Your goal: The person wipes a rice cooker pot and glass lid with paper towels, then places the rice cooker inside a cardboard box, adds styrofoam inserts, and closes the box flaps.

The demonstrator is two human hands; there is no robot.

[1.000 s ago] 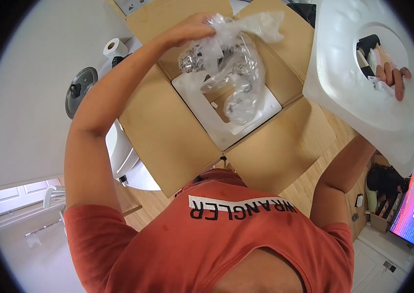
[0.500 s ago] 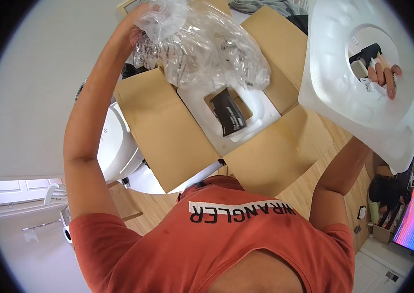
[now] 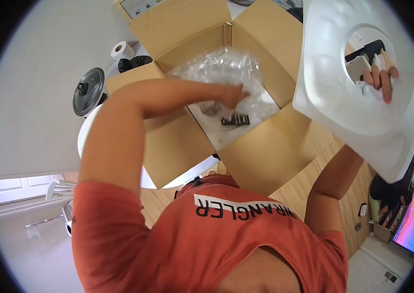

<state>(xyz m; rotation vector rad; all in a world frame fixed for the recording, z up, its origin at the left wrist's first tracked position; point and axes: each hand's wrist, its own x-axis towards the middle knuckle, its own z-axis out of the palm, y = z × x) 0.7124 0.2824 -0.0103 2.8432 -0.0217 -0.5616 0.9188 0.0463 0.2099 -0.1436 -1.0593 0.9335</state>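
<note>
Head view: the left hand (image 3: 235,96) is low inside the open cardboard box (image 3: 265,156), its fingers bent and blurred against the clear plastic bag (image 3: 221,68); whether they are clamped on the plastic or only touching it, I cannot tell. Half a second ago that hand was up beyond the box's left side with the bag gathered high in it — now the bag lies down in the box, spread toward the far wall and over much of the white foam tray (image 3: 221,136). The black printed packet (image 3: 235,120), which showed almost whole in the tray's opening, now shows only as a short dark strip at the bag's near edge. Out past the box's right side, the right hand (image 3: 380,80) is closed on the white foam insert (image 3: 319,78), fingers close together and hooked through its round opening, with crumpled white material (image 3: 369,90) beside them; this hold has hardly changed. Beyond the left flap, the toilet roll (image 3: 121,50) and the glass pot lid (image 3: 89,91) have come back into full view — the raised left arm was covering them.
</note>
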